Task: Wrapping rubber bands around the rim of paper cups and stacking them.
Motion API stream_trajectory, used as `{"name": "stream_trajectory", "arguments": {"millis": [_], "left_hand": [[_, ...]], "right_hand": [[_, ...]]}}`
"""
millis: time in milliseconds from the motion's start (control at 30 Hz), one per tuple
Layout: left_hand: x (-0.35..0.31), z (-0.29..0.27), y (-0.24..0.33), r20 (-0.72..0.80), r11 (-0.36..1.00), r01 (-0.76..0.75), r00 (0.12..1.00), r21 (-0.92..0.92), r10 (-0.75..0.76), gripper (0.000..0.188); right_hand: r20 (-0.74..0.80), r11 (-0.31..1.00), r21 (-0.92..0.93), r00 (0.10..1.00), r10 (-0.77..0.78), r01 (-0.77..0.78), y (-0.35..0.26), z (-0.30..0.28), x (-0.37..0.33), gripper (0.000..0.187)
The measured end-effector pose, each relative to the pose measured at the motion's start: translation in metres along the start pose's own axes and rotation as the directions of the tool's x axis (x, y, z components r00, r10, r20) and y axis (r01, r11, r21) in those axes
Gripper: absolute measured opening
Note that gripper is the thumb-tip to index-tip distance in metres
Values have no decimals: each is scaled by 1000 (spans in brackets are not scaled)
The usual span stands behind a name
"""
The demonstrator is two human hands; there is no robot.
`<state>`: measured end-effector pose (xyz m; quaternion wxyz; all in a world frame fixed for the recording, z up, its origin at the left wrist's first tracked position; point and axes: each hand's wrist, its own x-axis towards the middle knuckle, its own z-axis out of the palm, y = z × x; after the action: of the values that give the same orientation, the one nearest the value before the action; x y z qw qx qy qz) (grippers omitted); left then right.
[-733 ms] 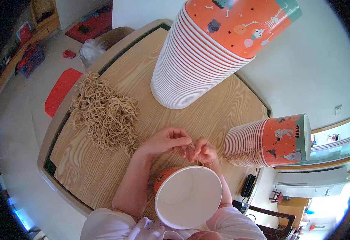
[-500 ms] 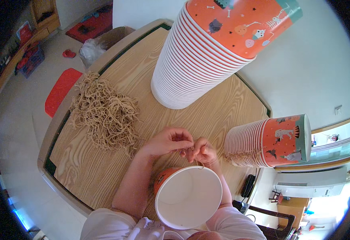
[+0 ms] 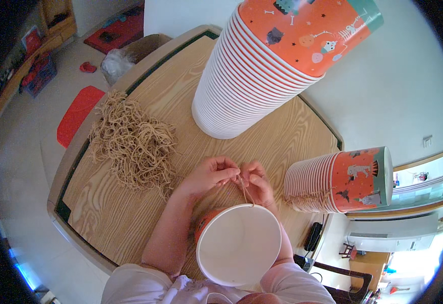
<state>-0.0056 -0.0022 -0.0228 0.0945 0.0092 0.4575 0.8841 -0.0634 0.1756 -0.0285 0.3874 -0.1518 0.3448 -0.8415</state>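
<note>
You have a wood-grained table (image 3: 95, 202) with a dark green inlay line near its edge. On it, at the far side, stands a tall stack of orange buckets (image 3: 254, 83), nested, white rims toward the tabletop, teal band uppermost. To your right is a shorter stack of the same kind (image 3: 340, 180); strands of tan cord (image 3: 307, 199) lie along its near side. At your left is a loose, tangled heap of tan cord (image 3: 133, 144), well apart from both stacks.

A single bucket (image 3: 239, 245) sits close to your body, between your forearms, its white interior facing up; you cannot confirm from this view what supports it. Your left hand (image 3: 212, 176), just beyond its rim, pinches a cord end between thumb and forefinger. Your right hand (image 3: 257, 185) is alongside, fingers curled; whether it grips the cord cannot be told. The smallest item, a thin cord handle (image 3: 244, 188), runs from the bucket's far rim up to your fingertips.
</note>
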Motion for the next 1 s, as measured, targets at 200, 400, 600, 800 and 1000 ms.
{"name": "stream_trajectory", "arguments": {"millis": [200, 400, 600, 800, 1000], "left_hand": [[1, 7, 11, -18, 996, 75, 997, 58, -74, 9], [1, 4, 9, -15, 993, 102, 995, 54, -102, 10], [2, 8, 15, -34, 991, 102, 994, 88, -100, 10], [4, -3, 0, -4, 982, 85, 996, 167, -85, 12], [10, -3, -14, -170, 880, 44, 984, 472, 42, 18]], "right_hand": [[-101, 987, -152, 993, -58, 43, 2, 12, 1, 17], [-156, 967, -253, 987, -46, 5, 6, 10, 1, 16], [-110, 878, -474, 984, -139, 71, -8, 13, 1, 14], [-52, 747, -657, 984, -173, 97, -38, 19, 1, 17], [-7, 654, -756, 999, -48, 26, -44, 36, -9, 15]]}}
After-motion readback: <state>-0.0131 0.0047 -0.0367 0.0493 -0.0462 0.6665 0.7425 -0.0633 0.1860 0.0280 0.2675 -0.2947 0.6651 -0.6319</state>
